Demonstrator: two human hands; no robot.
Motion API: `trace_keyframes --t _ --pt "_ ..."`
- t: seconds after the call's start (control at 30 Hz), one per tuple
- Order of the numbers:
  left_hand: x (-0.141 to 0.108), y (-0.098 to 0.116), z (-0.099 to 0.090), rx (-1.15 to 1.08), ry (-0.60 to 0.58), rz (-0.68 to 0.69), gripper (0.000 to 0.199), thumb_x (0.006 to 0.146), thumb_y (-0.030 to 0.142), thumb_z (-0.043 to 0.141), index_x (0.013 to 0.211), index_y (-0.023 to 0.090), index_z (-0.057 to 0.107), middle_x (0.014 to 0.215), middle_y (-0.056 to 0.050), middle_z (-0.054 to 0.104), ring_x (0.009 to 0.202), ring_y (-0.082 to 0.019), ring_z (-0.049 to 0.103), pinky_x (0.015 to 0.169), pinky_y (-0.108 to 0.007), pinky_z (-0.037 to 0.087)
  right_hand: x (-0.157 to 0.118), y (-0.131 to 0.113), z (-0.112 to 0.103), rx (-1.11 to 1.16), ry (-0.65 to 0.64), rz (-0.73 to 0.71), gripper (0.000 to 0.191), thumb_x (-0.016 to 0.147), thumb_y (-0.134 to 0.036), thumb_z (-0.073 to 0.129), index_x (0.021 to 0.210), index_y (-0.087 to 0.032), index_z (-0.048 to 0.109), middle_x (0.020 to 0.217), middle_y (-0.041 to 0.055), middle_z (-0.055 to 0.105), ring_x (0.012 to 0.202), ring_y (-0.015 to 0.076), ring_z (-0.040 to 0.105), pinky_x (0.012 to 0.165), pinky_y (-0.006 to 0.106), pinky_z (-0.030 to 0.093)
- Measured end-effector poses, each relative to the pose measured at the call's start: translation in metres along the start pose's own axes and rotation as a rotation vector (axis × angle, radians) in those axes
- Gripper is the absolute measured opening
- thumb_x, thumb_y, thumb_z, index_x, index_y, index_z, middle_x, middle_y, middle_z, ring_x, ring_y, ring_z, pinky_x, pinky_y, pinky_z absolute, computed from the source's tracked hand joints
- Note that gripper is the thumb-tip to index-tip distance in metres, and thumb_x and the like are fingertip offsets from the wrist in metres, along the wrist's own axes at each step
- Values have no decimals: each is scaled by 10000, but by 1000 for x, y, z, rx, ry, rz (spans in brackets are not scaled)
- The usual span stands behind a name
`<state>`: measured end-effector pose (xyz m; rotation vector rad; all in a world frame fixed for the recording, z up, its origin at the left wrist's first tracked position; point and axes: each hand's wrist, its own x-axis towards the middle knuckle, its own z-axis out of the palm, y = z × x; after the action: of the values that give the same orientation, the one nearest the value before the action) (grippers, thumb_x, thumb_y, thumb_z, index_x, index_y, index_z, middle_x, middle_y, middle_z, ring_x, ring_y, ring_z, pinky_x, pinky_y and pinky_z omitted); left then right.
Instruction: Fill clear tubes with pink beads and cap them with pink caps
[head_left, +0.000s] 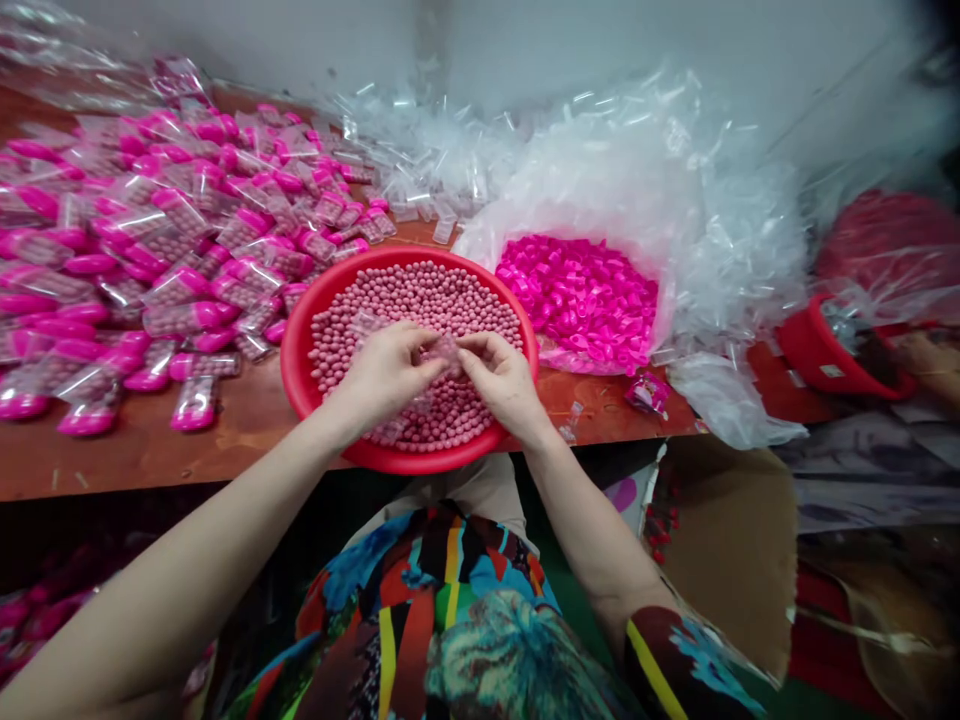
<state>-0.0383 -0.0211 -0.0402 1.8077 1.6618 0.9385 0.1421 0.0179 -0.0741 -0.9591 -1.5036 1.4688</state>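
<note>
A red basin (296, 345) full of small round pink beads (420, 285) stands at the table's front edge. Over the beads, my left hand (390, 375) and my right hand (502, 380) meet, fingertips pinched on a small clear container (448, 352) that looks filled with pink beads. The fingers cover part of it. More clear plastic pieces (367, 322) lie on the beads beside and below my left hand.
Bead-filled clear containers with pink ends (180, 270) are heaped at left. Right of the basin, a plastic bag (600, 190) holds bright pink pieces (581, 300). Clear empty containers (450, 165) lie behind. A red bucket (832, 365) and another person's hand (934, 365) are at far right.
</note>
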Motion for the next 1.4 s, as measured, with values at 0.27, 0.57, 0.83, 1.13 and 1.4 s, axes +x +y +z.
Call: trace_keyframes --t 0.27,0.57,0.83,1.13,1.4 --pt "9 12 4 605 -193 2 203 889 213 547 912 108 719 943 -178 694 803 -295 668 695 -361 472 -8 -4 8 -377 -48 -74 379 973 -275 601 1343 -228 536 1189 96 710 1020 203 724 868 340 615" --pt "38 13 40 643 -384 22 201 789 142 555 821 119 752 914 -198 696 822 -308 695 745 -360 513 32 16 -124 -904 569 -23 388 1019 -214 372 1243 -125 676 1197 174 738 1115 264 689 1033 428 532" --pt "50 2 60 305 -232 -140 91 688 257 685 655 181 647 664 -89 617 687 -272 621 662 -344 454 59 53 -131 -1241 167 232 329 970 -232 569 1236 -120 728 1283 198 716 1190 292 657 1055 416 494" --pt "21 16 18 -570 -151 -304 295 711 339 833 944 165 782 906 -46 754 866 -213 677 766 -284 522 30 14 -149 -1212 289 121 255 953 -296 624 1160 -150 656 1044 173 741 954 311 693 877 433 526" --pt "-19 24 12 -1321 -184 -540 279 858 233 662 1115 136 704 927 -122 759 852 -239 745 783 -362 605 17 -11 -80 -703 254 -389 199 989 -322 586 1141 -207 646 1039 67 632 867 194 620 807 337 547"
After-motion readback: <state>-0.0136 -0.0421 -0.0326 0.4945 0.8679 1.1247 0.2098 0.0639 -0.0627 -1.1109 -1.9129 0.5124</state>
